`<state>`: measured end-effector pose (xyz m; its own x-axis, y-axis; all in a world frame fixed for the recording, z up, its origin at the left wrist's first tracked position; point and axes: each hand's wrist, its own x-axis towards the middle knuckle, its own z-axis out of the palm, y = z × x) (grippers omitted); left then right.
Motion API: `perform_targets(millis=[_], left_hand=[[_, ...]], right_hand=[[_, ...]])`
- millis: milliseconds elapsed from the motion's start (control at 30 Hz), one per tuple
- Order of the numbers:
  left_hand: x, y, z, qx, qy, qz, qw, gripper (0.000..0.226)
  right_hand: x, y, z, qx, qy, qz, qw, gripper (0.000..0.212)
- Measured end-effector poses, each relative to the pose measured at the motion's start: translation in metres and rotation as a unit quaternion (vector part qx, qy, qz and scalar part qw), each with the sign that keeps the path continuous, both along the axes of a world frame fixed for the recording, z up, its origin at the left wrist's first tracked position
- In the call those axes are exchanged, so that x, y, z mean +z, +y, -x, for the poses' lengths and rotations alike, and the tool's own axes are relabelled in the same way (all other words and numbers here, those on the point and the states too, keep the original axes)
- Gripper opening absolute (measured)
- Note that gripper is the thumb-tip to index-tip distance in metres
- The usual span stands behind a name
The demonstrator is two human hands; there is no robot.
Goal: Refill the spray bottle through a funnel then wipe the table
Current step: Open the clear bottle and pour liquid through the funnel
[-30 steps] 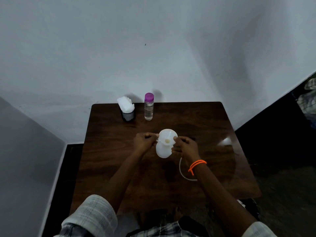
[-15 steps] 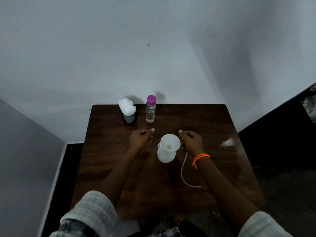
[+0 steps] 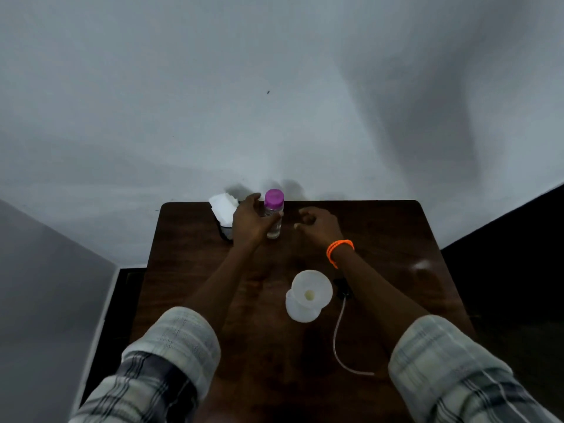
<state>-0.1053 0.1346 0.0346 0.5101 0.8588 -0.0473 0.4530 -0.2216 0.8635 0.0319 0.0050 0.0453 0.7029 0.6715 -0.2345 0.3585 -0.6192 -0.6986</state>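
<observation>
A white funnel [image 3: 312, 288] sits in the neck of the white spray bottle [image 3: 300, 313], which stands mid-table. Its dark spray head [image 3: 344, 290] with a long thin tube [image 3: 337, 338] lies on the table just right of it. At the table's far edge stands a clear water bottle [image 3: 273, 216] with a purple cap. My left hand [image 3: 251, 221] grips this bottle, thumb across its front and fingers behind. My right hand [image 3: 319, 225] hovers just right of the bottle with fingers curled, holding nothing.
A dark holder with white tissues [image 3: 224, 209] stands left of the water bottle, partly behind my left hand. The dark wooden table [image 3: 390, 239] butts against a grey wall. Dark floor lies on both sides.
Both hands left the funnel and moved to the far edge. My left hand took hold of the water bottle. The camera tilted up and leaned closer.
</observation>
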Motion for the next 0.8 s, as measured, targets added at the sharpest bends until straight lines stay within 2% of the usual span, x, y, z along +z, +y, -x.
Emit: perform_targets(millis=[133, 300, 367, 533, 667, 800], left_hand=[[0.0, 0.007, -0.024, -0.022, -0.005, -0.013, 1.0, 0.076], [0.0, 0.01, -0.032, -0.017, -0.003, -0.063, 0.998, 0.042], [0.003, 0.012, -0.032, -0.025, 0.005, -0.081, 0.996, 0.036], [0.029, 0.013, -0.035, -0.015, -0.014, -0.063, 0.998, 0.039], [0.073, 0.004, -0.039, -0.025, -0.048, -0.062, 0.997, 0.037], [0.11, -0.002, -0.04, -0.035, -0.089, -0.013, 0.995, 0.042]], right_hand=[[0.0, 0.019, -0.001, 0.043, -0.019, 0.0, 0.999, 0.045], [0.0, 0.026, 0.005, 0.063, -0.033, -0.034, 0.997, 0.035], [-0.004, 0.025, 0.005, 0.06, -0.036, -0.038, 0.997, 0.038], [-0.003, 0.017, 0.003, 0.042, -0.007, -0.07, 0.997, 0.064], [0.023, 0.011, 0.004, 0.027, -0.003, -0.145, 0.989, 0.063], [0.059, 0.003, 0.0, 0.021, -0.019, -0.179, 0.983, 0.056]])
